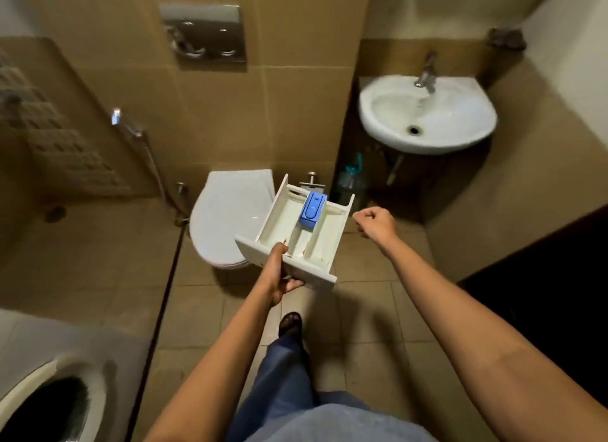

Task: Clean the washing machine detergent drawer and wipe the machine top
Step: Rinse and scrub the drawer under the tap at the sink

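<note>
My left hand (280,274) grips the front panel of the white detergent drawer (316,231), thumb over its top edge, and holds it out in the air above the floor. The drawer has a blue insert (312,208) in its middle compartment and brownish stains along the dividers. To the right of the drawer my right hand (373,224) is curled into a loose fist and holds nothing. The white washing machine (49,392) with its round door sits at the bottom left. Its top is barely in view.
A white corner sink (427,116) with a tap (426,73) running water is at the upper right. A closed toilet (230,218) stands behind the drawer. A plastic water bottle (352,181) sits under the sink. A dark door is at the right.
</note>
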Demonstrator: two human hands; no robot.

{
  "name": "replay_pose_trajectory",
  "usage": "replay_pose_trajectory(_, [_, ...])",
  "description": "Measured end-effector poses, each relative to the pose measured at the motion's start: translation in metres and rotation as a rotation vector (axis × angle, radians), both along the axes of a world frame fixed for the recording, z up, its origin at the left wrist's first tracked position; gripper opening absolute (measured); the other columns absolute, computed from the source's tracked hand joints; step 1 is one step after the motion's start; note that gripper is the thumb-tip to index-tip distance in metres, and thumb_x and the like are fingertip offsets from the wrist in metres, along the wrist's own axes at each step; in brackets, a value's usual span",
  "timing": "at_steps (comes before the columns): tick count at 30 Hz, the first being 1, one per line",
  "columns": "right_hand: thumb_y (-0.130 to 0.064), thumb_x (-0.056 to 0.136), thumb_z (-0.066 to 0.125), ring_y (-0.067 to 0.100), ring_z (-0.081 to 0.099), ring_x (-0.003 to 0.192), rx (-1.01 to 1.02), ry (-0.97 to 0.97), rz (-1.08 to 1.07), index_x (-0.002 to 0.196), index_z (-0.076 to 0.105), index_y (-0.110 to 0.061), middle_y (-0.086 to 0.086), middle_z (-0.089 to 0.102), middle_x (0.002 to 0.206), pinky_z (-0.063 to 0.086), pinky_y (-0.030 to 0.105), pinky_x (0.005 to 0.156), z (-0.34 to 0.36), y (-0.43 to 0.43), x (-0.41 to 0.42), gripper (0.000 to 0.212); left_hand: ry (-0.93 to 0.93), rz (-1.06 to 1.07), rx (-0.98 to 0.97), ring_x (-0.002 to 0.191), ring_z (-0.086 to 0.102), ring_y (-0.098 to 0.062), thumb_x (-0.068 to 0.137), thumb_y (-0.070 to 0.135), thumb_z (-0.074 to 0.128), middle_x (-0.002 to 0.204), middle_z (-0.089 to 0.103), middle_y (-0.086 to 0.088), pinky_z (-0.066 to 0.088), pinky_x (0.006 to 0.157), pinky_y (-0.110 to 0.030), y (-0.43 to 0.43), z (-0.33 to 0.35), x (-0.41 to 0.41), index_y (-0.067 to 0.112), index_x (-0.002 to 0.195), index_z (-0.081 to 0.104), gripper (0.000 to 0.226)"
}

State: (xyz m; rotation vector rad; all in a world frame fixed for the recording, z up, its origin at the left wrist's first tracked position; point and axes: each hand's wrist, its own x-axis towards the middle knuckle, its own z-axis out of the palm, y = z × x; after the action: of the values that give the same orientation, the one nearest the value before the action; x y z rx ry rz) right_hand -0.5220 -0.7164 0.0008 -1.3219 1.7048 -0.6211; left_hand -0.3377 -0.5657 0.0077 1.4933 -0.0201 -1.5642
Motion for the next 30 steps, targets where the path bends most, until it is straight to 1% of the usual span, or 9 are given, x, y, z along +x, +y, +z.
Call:
replay_pose_trajectory(3, [-0.030,0.078,0.067,0.021,0.064,0.067,-0.008,-0.018,-0.097,0.084,0.068,-0.010,0.002,0.067,0.069,0.058,0.043,0.074,0.005,-0.033,-0.037,0.020,0.024,-0.084,-0.010,0.091,0.065,-0.027,0.092,0.032,0.050,0.102,0.065,-0.015,0.057,0.076,-0.044,-0.052,0.005,-0.030,0.004,0.130,0.046,0.047])
replay_pose_trajectory(7, [-0.029,0.077,0.068,0.020,0.065,0.070,-0.022,-0.014,-0.183,0.085,0.068,-0.014,0.003,0.070,0.078,0.058,0.039,0.074,0.011,-0.087,-0.076,0.016,0.051,-0.156,-0.010,0.090,0.065,-0.027,0.092,0.031,0.053,0.104,0.064,-0.015,0.059,0.065,-0.044,-0.128,0.008,-0.063,0.006,0.132,0.045,0.048])
replay_pose_trajectory(10, [-0.028,0.079,0.068,0.020,0.066,0.070,-0.050,0.005,-0.225,0.083,0.067,-0.015,0.004,0.070,0.081,0.058,0.036,0.074,0.017,-0.136,-0.100,0.013,0.037,-0.212,-0.025,0.090,0.064,-0.026,0.093,0.031,0.052,0.105,0.064,-0.013,0.057,0.074,-0.047,-0.189,0.011,-0.082,0.008,0.132,0.043,0.046])
replay_pose_trajectory(12, [-0.026,0.081,0.067,0.018,0.064,0.067,-0.054,-0.006,-0.263,0.077,0.063,-0.018,0.004,0.069,0.076,0.057,0.037,0.074,0.024,-0.177,-0.117,0.010,0.037,-0.251,-0.026,0.091,0.065,-0.026,0.092,0.030,0.053,0.105,0.064,-0.013,0.057,0.075,-0.048,-0.236,0.016,-0.097,0.010,0.130,0.043,0.044])
replay_pose_trajectory(18, [-0.026,0.082,0.068,0.014,0.062,0.065,-0.071,-0.079,-0.345,0.078,0.059,-0.017,0.004,0.067,0.080,0.057,0.033,0.071,0.039,-0.258,-0.157,0.014,0.031,-0.315,-0.048,0.090,0.064,-0.027,0.090,0.030,0.054,0.104,0.063,-0.014,0.059,0.059,-0.043,-0.341,0.030,-0.130,0.007,0.128,0.043,0.045])
replay_pose_trajectory(21, [-0.025,0.083,0.067,0.013,0.062,0.069,-0.072,-0.104,-0.378,0.088,0.061,-0.013,0.005,0.066,0.087,0.056,0.031,0.071,0.045,-0.297,-0.177,0.014,-0.003,-0.357,-0.054,0.094,0.063,-0.029,0.089,0.034,0.053,0.104,0.062,-0.015,0.058,0.072,-0.047,-0.390,0.035,-0.145,0.006,0.128,0.045,0.048])
replay_pose_trajectory(26, [-0.033,0.077,0.068,0.023,0.066,0.089,-0.072,-0.083,-0.404,0.090,0.061,-0.018,0.006,0.066,0.098,0.056,0.043,0.085,0.040,-0.369,-0.209,0.021,-0.085,-0.384,-0.017,0.088,0.062,-0.029,0.088,0.040,0.053,0.098,0.059,-0.014,0.058,0.076,-0.049,-0.463,0.035,-0.167,0.008,0.118,0.047,0.044])
replay_pose_trajectory(28, [-0.034,0.078,0.068,0.026,0.066,0.092,-0.068,-0.059,-0.387,0.096,0.060,-0.017,0.007,0.066,0.102,0.054,0.041,0.088,0.039,-0.402,-0.220,0.026,-0.110,-0.379,0.014,0.091,0.061,-0.030,0.088,0.043,0.054,0.105,0.058,-0.016,0.056,0.084,-0.051,-0.491,0.031,-0.178,0.010,0.114,0.047,0.043])
replay_pose_trajectory(30, [-0.032,0.081,0.067,0.028,0.064,0.096,-0.066,-0.032,-0.355,0.104,0.060,-0.012,0.008,0.066,0.106,0.051,0.036,0.089,0.039,-0.434,-0.227,0.031,-0.141,-0.376,0.034,0.099,0.061,-0.033,0.087,0.047,0.054,0.115,0.058,-0.019,0.055,0.087,-0.053,-0.517,0.024,-0.185,0.010,0.115,0.047,0.047])
